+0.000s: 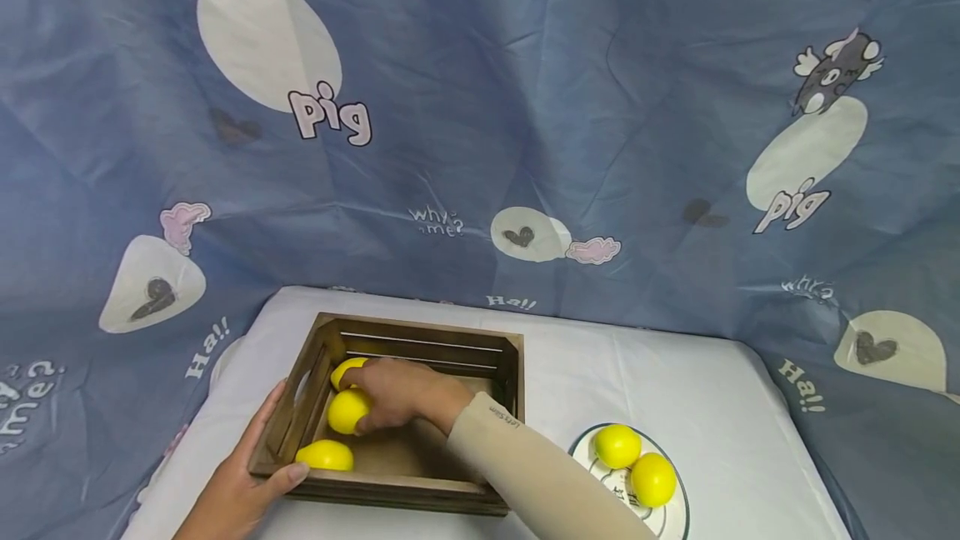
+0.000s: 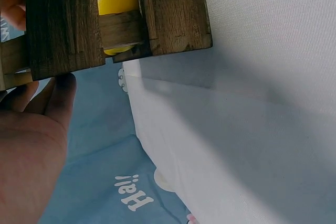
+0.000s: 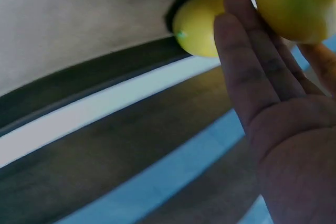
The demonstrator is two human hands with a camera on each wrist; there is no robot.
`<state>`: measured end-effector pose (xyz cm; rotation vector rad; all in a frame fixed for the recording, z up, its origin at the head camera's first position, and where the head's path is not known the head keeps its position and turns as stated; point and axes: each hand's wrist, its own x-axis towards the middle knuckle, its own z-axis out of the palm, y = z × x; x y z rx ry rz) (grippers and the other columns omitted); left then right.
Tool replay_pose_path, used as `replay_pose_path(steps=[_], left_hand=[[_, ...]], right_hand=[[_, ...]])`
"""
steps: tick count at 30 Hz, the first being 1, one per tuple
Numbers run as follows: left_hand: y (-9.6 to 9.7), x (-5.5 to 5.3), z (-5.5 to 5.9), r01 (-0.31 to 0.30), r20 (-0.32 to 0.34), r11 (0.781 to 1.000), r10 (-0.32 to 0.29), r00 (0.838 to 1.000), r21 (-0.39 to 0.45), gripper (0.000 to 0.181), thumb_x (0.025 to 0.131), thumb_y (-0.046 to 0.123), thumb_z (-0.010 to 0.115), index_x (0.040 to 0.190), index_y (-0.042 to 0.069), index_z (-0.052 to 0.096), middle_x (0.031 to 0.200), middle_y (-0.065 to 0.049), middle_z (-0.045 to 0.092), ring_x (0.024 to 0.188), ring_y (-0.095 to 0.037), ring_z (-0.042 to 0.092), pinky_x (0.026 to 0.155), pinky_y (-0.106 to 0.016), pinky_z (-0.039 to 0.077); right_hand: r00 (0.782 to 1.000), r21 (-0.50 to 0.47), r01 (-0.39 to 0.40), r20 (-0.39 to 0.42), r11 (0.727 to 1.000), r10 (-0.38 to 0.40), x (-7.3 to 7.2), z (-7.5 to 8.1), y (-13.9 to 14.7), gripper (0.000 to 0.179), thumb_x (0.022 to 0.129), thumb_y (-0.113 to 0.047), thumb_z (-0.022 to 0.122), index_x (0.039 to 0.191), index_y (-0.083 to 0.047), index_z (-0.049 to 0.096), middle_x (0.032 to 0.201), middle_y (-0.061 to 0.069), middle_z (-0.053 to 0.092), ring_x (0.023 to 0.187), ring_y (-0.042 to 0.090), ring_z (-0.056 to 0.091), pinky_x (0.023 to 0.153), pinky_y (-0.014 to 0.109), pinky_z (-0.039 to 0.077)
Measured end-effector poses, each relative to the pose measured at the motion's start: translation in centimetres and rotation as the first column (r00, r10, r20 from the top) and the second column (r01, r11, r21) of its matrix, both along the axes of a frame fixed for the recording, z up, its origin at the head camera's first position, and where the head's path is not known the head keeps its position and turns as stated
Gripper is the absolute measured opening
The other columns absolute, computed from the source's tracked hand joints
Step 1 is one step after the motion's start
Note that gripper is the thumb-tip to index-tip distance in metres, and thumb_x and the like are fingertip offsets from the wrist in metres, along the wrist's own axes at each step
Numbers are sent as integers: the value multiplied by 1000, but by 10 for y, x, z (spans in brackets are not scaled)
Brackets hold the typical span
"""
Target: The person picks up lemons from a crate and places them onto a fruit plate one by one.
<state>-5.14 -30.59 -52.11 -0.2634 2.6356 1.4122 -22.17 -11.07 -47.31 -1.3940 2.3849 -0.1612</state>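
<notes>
A brown slatted wooden crate (image 1: 405,486) stands on the white-covered table. My left hand (image 1: 243,473) grips its near left corner, thumb over the rim and fingers against the outer side. Inside the crate, my right hand (image 1: 397,390) pinches a lemon (image 1: 348,412) between thumb and fingers. The held lemon (image 3: 296,3) also shows in the right wrist view. Another lemon (image 1: 345,369) lies behind it by the crate's back left, partly hidden by the hand. A third lemon (image 1: 326,455) rests in the near left corner.
To the right of the crate, a white plate (image 1: 678,515) with a dark rim bears two lemons (image 1: 617,447), partly covered by the right sleeve (image 1: 547,473). Blue patterned cloth (image 1: 450,148) hangs behind the table (image 1: 577,357) and along its sides.
</notes>
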Motion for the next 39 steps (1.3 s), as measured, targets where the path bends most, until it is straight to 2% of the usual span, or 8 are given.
replay_pose_path(steps=[7,12,19,29,36,39], left_hand=[[-1,0,-2,3,-11,1000,-3,1000,9,101,104,34,65,167,36,-14,170,-31,2,141,-68,26,93,-88,33],[0,0,-3,2,-38,1000,-2,999,-1,102,103,33,67,168,35,-12,170,-30,4,140,-66,29,94,-87,34],[0,0,-3,-3,-42,1000,3,999,0,103,103,32,68,168,35,-12,171,-30,5,141,-67,27,94,-88,32],[0,-1,-2,-3,-30,999,4,1000,36,104,102,31,69,168,36,-11,171,-28,1,143,-68,20,94,-89,28],[-1,-1,-3,-3,-21,1000,3,1000,31,103,102,32,68,168,37,-11,172,-28,2,143,-68,20,95,-89,27],[-2,-1,-4,-2,-26,1000,3,1000,23,103,102,33,68,168,37,-11,172,-28,2,143,-68,21,94,-89,28]], right_hand=[[999,2,-31,-25,1000,31,7,17,5,60,86,-39,86,141,-28,63,110,-12,64,93,2,57,78,18,47],[997,8,-55,-53,998,55,14,33,11,61,87,-41,86,142,-28,61,111,-12,64,92,2,57,77,19,48],[992,16,-97,-78,995,98,21,51,23,60,90,-42,83,144,-29,60,117,-11,64,93,2,58,81,21,50],[990,-42,-139,-36,989,138,30,68,51,59,93,-40,81,146,-25,60,114,-10,62,86,1,56,72,17,47],[992,-129,-121,-52,984,115,32,74,74,57,93,-39,79,144,-23,61,124,-9,64,94,1,58,77,17,48],[995,-166,-101,-43,981,95,32,75,85,57,93,-39,80,144,-23,60,123,-9,64,92,0,58,75,16,48]])
